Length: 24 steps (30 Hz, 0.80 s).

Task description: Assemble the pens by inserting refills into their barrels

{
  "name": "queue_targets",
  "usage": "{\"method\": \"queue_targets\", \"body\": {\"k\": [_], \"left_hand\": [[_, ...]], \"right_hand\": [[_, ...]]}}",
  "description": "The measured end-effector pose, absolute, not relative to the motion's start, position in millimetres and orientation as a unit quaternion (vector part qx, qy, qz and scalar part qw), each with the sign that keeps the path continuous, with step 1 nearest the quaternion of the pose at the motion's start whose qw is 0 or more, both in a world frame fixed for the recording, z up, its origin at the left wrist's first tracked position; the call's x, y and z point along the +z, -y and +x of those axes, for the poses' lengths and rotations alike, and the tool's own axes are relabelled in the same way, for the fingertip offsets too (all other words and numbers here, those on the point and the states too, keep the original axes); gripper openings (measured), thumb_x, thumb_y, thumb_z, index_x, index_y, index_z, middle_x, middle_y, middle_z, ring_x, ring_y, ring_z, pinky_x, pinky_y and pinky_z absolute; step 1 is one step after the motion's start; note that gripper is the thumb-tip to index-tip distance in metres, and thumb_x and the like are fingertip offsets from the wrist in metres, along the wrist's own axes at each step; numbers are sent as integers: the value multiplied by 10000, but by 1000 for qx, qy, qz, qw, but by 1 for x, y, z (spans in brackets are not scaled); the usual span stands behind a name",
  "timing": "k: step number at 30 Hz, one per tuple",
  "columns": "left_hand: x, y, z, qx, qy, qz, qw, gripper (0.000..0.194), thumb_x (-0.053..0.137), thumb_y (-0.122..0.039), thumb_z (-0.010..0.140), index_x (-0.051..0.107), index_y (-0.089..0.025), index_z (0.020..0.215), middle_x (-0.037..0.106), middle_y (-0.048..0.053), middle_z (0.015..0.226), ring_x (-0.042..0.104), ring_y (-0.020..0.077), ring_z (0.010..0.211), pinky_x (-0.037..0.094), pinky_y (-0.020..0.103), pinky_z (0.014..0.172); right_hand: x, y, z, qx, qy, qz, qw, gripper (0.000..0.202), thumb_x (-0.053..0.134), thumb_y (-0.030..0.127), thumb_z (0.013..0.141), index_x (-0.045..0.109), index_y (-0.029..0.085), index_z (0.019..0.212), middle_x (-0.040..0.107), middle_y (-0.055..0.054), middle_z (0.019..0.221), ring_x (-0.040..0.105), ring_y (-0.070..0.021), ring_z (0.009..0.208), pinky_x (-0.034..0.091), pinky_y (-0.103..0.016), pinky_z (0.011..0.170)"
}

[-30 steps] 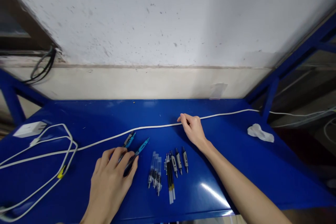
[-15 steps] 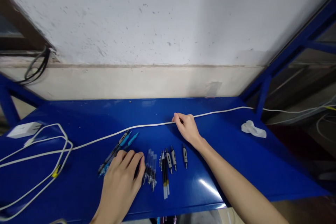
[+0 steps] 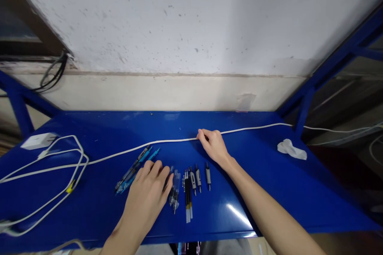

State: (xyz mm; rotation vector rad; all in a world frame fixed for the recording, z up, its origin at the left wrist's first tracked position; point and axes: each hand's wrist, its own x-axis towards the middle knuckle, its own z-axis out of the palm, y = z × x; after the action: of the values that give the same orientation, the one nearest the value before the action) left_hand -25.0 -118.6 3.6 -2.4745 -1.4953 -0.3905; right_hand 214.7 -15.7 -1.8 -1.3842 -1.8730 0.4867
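My left hand (image 3: 151, 189) is palm down with bent, slightly spread fingers, its thumb side against several clear pen barrels (image 3: 176, 191). I cannot see what lies beneath its palm. Left of it, blue and grey pens (image 3: 134, 167) lie in a slanted bundle, partly covered by the fingers. My right hand (image 3: 214, 145) is closed around a white cable (image 3: 170, 141) farther back. Between my arms are dark ink refills (image 3: 188, 197) with pale ends, tiny springs (image 3: 183, 183) and three grey pen grip sections with metal tips (image 3: 208, 176).
The blue table (image 3: 254, 175) meets a stained wall (image 3: 179, 28) at the back. A white charger (image 3: 38, 141) and looped cable (image 3: 80, 155) lie at the left. Crumpled white tissue (image 3: 291, 149) rests at the right, near a blue frame post (image 3: 302, 111).
My left hand has shifted right and slightly away from me, now covering part of the clear barrels. The right hand stays on the cable. The view has turned slightly.
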Motion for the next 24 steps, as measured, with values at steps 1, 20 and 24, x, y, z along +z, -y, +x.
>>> {"method": "queue_targets", "body": {"k": [1, 20, 24], "left_hand": [[4, 117, -25, -131, 510, -841, 119, 185, 507, -216, 999, 659, -168, 905, 629, 100, 968, 539, 296, 957, 458, 415, 803], [36, -6, 24, -404, 348, -834, 139, 273, 538, -176, 1026, 623, -129, 1281, 716, 67, 921, 618, 205, 824, 454, 334, 736], [31, 3, 32, -433, 325, -830, 135, 218, 522, -79, 991, 638, -140, 1166, 711, 82, 982, 611, 222, 874, 427, 357, 743]], "right_hand": [[-1, 16, 215, 190, 731, -540, 372, 497, 372, 386, 1061, 648, 181, 702, 467, 20, 517, 462, -129, 484, 282, -283, 580], [-4, 12, 217, 193, 732, -544, 361, 478, 391, 369, 1056, 656, 169, 713, 561, -1, 564, 506, -130, 525, 298, -281, 601], [-5, 9, 217, 189, 732, -547, 360, 461, 399, 357, 1052, 638, 167, 707, 564, -1, 577, 492, -124, 531, 285, -281, 601]]}}
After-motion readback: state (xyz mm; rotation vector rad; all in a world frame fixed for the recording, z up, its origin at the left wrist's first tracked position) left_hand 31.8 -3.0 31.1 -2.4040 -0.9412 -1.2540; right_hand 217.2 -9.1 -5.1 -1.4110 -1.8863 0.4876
